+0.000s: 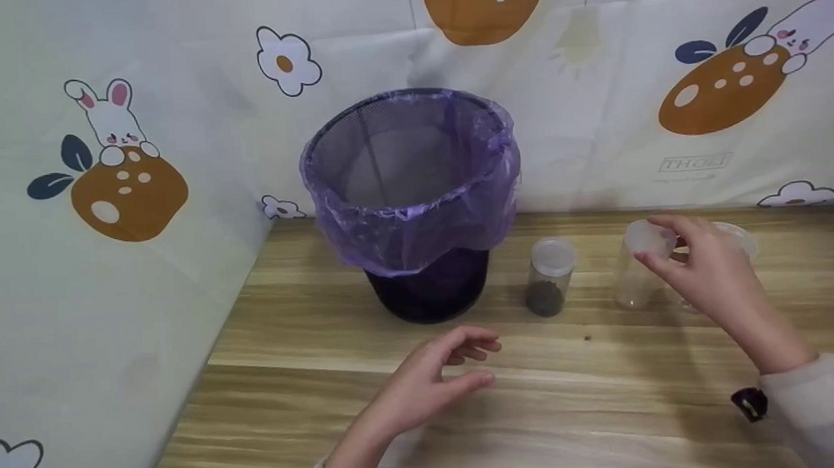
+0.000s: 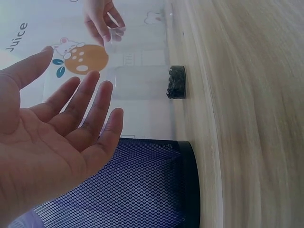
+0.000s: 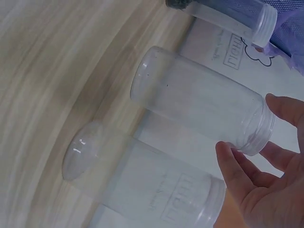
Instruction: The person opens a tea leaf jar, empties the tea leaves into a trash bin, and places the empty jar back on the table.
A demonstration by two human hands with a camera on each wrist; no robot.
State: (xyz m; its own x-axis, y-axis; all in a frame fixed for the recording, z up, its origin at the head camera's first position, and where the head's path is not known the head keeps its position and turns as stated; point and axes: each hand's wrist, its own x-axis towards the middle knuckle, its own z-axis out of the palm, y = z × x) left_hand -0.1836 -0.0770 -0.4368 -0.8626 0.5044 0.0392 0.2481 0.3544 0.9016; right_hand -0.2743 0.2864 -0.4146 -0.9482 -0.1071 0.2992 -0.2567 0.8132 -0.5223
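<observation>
My right hand has its thumb and fingers around the lidded top of a clear plastic jar, which stands upright on the table. In the right wrist view that jar looks empty apart from a few dark specks. Another clear jar stands beside it, partly hidden behind my hand in the head view. To the left is a lidded jar with dark bits at its bottom. My left hand hovers in front of the bin, fingers loosely spread and holding nothing.
A dark mesh bin lined with a purple plastic bag stands at the back of the wooden table. Cloth printed with oranges and rabbits covers the walls behind and to the left. A small dark speck lies near the jars.
</observation>
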